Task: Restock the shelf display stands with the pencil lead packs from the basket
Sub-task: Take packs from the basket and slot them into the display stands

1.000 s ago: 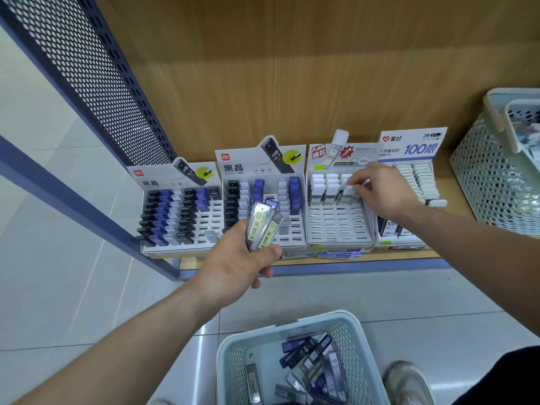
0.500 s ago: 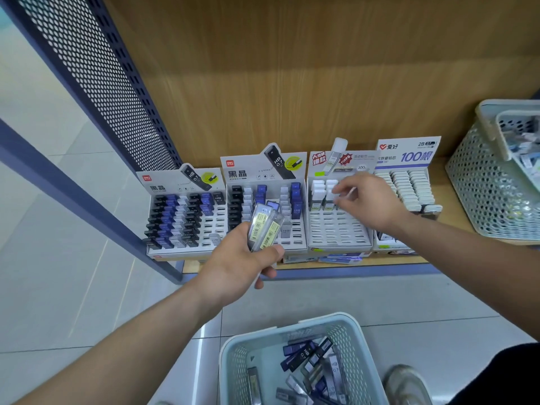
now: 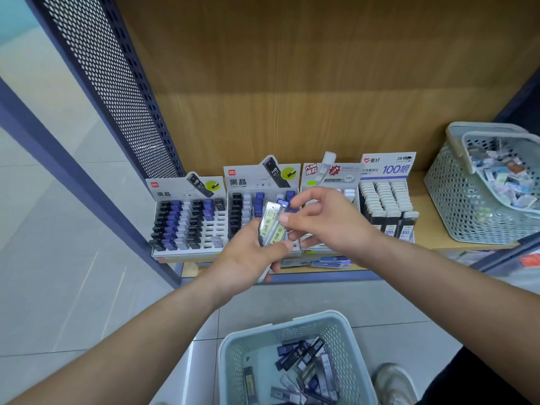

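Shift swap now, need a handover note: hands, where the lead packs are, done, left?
Left hand grips a small bunch of lead packs before the stands. Right hand appears to pinch one of that bunch.
Basket on the floor holds many more packs.
Done: far-right stand looks full; leftmost stand and second stand partly filled.
Left: their empty slots; third stand mostly hidden behind the hands.

Your left hand (image 3: 248, 255) grips a few packs (image 3: 271, 226) upright before the stands (image 3: 251, 178), your right hand (image 3: 327, 223) pinches their upper end, and the basket (image 3: 280, 326) of loose packs sits on the floor (image 3: 87, 287) below.
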`<state>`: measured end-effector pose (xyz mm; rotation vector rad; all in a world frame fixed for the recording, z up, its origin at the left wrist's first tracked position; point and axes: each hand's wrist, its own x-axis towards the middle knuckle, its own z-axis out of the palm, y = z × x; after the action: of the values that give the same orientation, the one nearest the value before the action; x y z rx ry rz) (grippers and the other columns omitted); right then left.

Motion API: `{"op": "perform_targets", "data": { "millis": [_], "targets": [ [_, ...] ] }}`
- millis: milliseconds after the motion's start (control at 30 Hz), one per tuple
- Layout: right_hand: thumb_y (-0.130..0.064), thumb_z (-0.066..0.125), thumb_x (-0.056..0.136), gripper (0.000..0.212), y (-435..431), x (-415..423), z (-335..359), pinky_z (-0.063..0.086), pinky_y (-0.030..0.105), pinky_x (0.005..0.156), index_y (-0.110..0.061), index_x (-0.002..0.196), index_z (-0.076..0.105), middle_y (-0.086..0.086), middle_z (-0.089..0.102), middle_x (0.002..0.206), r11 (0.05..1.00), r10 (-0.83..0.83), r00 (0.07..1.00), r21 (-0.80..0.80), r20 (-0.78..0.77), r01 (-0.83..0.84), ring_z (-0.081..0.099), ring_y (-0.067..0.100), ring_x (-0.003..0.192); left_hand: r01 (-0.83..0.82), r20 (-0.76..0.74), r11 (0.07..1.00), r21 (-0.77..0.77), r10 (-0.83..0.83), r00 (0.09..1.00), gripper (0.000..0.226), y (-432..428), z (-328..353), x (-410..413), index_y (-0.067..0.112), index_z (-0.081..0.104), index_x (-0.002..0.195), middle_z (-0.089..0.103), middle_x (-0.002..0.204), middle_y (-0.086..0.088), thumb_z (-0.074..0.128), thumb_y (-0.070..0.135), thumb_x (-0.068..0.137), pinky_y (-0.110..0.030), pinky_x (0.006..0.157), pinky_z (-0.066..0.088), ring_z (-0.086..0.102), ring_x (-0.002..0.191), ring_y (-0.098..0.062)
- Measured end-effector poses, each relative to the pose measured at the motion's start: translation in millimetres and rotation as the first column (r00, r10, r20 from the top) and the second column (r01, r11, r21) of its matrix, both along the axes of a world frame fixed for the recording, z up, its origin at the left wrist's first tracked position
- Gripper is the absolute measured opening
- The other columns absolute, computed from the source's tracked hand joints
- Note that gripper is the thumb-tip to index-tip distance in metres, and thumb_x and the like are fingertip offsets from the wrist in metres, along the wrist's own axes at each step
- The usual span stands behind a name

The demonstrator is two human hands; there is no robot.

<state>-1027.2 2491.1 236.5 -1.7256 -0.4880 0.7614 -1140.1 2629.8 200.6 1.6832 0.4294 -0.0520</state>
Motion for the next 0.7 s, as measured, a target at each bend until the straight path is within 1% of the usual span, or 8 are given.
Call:
{"op": "perform_targets", "data": {
  "millis": [100, 200, 267, 333, 433, 500, 600, 700],
  "targets": [
    [-0.018, 0.079, 0.086, 0.035, 2, -4, -2, 0.059, 0.031, 0.061, -0.010, 0.110, 0.056, 0.008, 0.072, 0.072, 0.999, -0.015, 1.000, 0.039, -0.017, 0.016, 0.071, 0.017, 0.066, 0.003, 0.011, 1.000, 0.010, -0.003, 1.000, 0.019, 0, 3, -1, 0.019, 0.059, 0.105, 0.057, 0.059, 0.012, 0.071, 0.026, 0.093, -0.027, 0.049, 0.046, 0.054, 0.055, -0.009],
    [-0.014, 0.072, 0.092, 0.022, 1, 1, -2, 0.060, 0.035, 0.065, -0.014, 0.111, 0.062, 0.004, 0.064, 0.069, 0.997, 0.022, 0.999, 0.070, 0.026, -0.023, 0.066, 0.016, 0.068, -0.014, -0.006, 1.000, 0.017, 0.014, 1.000, 0.019, 0, 6, -3, 0.031, 0.061, 0.101, 0.059, 0.058, 0.019, 0.074, 0.036, 0.090, -0.025, 0.047, 0.045, 0.053, 0.051, -0.002],
    [-0.014, 0.066, 0.096, 0.015, 0, 6, -3, 0.060, 0.034, 0.065, -0.016, 0.111, 0.069, 0.004, 0.058, 0.073, 0.998, 0.025, 0.997, 0.060, 0.070, -0.029, 0.062, 0.016, 0.069, -0.030, -0.009, 0.999, 0.026, 0.030, 0.999, 0.020, 1, 7, -4, 0.030, 0.061, 0.102, 0.058, 0.056, 0.018, 0.075, 0.037, 0.090, -0.025, 0.045, 0.044, 0.051, 0.048, -0.003],
    [-0.013, 0.062, 0.099, 0.015, -1, 13, -3, 0.060, 0.033, 0.065, -0.017, 0.110, 0.071, 0.007, 0.057, 0.079, 0.998, -0.006, 0.997, 0.056, 0.080, 0.001, 0.060, 0.016, 0.069, -0.050, -0.010, 0.998, 0.042, 0.051, 0.999, 0.023, 4, 8, -4, 0.025, 0.060, 0.102, 0.056, 0.052, 0.017, 0.076, 0.037, 0.089, -0.026, 0.045, 0.043, 0.048, 0.045, -0.004],
    [-0.011, 0.060, 0.100, 0.010, -4, 23, -4, 0.061, 0.033, 0.067, -0.013, 0.105, 0.067, 0.009, 0.066, 0.081, 0.994, -0.046, 0.999, 0.097, -0.007, 0.047, 0.067, 0.017, 0.067, -0.123, -0.019, 0.989, 0.084, 0.125, 0.992, 0.024, 12, 10, -5, 0.023, 0.059, 0.099, 0.054, 0.051, 0.015, 0.076, 0.037, 0.089, -0.027, 0.046, 0.043, 0.046, 0.043, -0.006],
    [-0.009, 0.060, 0.100, 0.005, -6, 29, -7, 0.061, 0.032, 0.067, -0.011, 0.102, 0.064, 0.011, 0.070, 0.081, 0.992, -0.044, 0.997, 0.113, -0.057, 0.050, 0.072, 0.020, 0.071, -0.165, -0.003, 0.981, 0.103, 0.166, 0.986, 0.021, 18, 9, -4, 0.023, 0.059, 0.094, 0.053, 0.050, 0.014, 0.075, 0.036, 0.090, -0.027, 0.045, 0.042, 0.044, 0.042, -0.008],
    [-0.005, 0.060, 0.098, 0.005, -7, 33, -12, 0.060, 0.031, 0.068, -0.010, 0.097, 0.062, 0.011, 0.069, 0.082, 0.989, -0.007, 0.993, 0.145, -0.121, 0.025, 0.074, 0.024, 0.075, -0.206, 0.017, 0.975, 0.078, 0.206, 0.978, 0.018, 24, 9, -2, 0.022, 0.059, 0.088, 0.052, 0.052, 0.013, 0.072, 0.034, 0.093, -0.027, 0.044, 0.038, 0.039, 0.044, -0.011],
    [-0.001, 0.058, 0.098, 0.011, -8, 35, -14, 0.060, 0.032, 0.070, -0.010, 0.093, 0.060, 0.012, 0.068, 0.084, 0.984, 0.012, 0.984, 0.179, -0.179, 0.020, 0.074, 0.027, 0.077, -0.217, 0.036, 0.974, 0.066, 0.215, 0.976, 0.017, 25, 9, -1, 0.021, 0.059, 0.088, 0.058, 0.057, 0.009, 0.069, 0.033, 0.095, -0.026, 0.043, 0.036, 0.038, 0.047, -0.013]
  ]
}}
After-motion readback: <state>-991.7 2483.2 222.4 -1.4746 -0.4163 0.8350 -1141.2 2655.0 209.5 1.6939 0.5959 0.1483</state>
